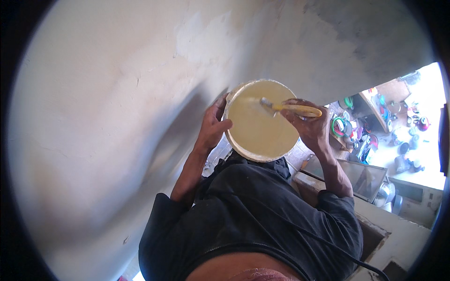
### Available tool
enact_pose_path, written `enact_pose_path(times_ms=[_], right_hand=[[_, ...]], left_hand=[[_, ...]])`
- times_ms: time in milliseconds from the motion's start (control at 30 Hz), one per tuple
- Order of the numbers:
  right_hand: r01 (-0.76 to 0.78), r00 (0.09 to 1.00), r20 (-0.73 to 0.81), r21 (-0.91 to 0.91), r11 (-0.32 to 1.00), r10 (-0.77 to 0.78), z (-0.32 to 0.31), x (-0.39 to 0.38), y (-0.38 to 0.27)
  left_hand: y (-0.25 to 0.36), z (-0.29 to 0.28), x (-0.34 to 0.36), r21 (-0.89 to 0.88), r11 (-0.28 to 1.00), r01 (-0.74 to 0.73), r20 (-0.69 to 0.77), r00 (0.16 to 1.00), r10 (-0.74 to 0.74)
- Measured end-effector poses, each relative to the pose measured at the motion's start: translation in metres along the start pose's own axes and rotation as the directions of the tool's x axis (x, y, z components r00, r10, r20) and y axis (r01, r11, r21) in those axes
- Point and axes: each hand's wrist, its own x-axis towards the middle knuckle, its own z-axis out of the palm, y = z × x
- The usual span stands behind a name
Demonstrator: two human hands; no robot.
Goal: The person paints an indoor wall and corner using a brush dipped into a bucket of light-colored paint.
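Note:
In front of my chest is a round bucket (257,157) with a pale, smeared rim, and cream-coloured paint (255,136) fills the view inside it. My left hand (213,122) grips its left side, the thumb at the rim and the other fingers partly hidden behind the wall. A paintbrush (310,111) with a yellow handle is held in my right hand (310,125), fingers closed round it. The brush's metal band and bristles point left over the paint. Whether the bristle tips touch the paint I cannot tell.
A patchy, pale wall (103,103) rises close on my left and ahead. Lower down at the right are a glass-paned cabinet (363,175), a wooden shelf (375,110) and a cluster of colourful household items (344,127). A dark cord (328,243) crosses my shirt.

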Motion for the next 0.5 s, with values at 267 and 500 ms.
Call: enact_pose_path(times_ms=[267,500], right_hand=[[0.516,0.815,0.013,-0.471,0.716,-0.579,-0.022,0.001,-0.003],[-0.018,0.987,0.158,-0.055,0.998,0.026,-0.012,-0.019,-0.001]], left_hand=[[-0.002,0.001,0.001,0.078,0.996,-0.035,-0.028,0.999,0.037],[-0.001,0.002,-0.001,0.093,0.995,-0.038,-0.048,0.998,0.043]])
